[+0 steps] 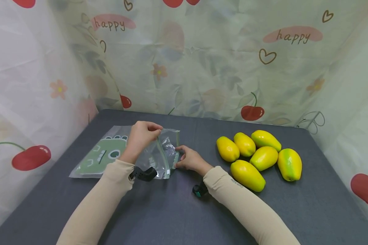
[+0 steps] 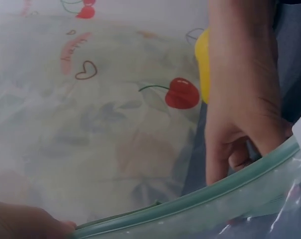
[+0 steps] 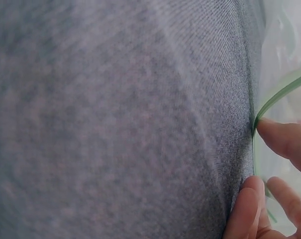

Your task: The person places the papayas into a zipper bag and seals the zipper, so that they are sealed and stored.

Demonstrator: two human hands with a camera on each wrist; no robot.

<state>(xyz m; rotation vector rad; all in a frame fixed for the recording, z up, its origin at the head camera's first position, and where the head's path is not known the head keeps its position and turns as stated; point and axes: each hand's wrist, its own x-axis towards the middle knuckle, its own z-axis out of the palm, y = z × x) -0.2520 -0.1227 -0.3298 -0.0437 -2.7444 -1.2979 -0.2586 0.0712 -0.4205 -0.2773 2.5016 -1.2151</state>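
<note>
Clear plastic with a green cartoon face printed on it makes up the bag (image 1: 110,156) I am watching, which lies on the left half of the bench (image 1: 184,214) with its mouth toward the middle. By my reading it will be very light, limp and slick, likely to crumple or slide if pulled, so I would take hold at the green seal strip (image 2: 215,190), the stiffest part, rather than the thin film. Both hands are there: the left hand (image 1: 142,136) pinches the mouth's edge and lifts it off the bench, while the right hand (image 1: 191,159) grips the rim nearer the fruit, thumb and fingers bent about the strip. Between them the film is wrinkled and shiny. Off to the right, well apart from the bag, I see six yellow fruits (image 1: 263,158) in a loose cluster, one streaked with green. Under everything the bench has a dark grey covering, and my right wrist view shows its fine woven grain, blurred in places. Around it hangs a pale curtain (image 1: 202,75) with cherries, flowers, hearts and the word "happy", closing off the back and both sides.
</note>
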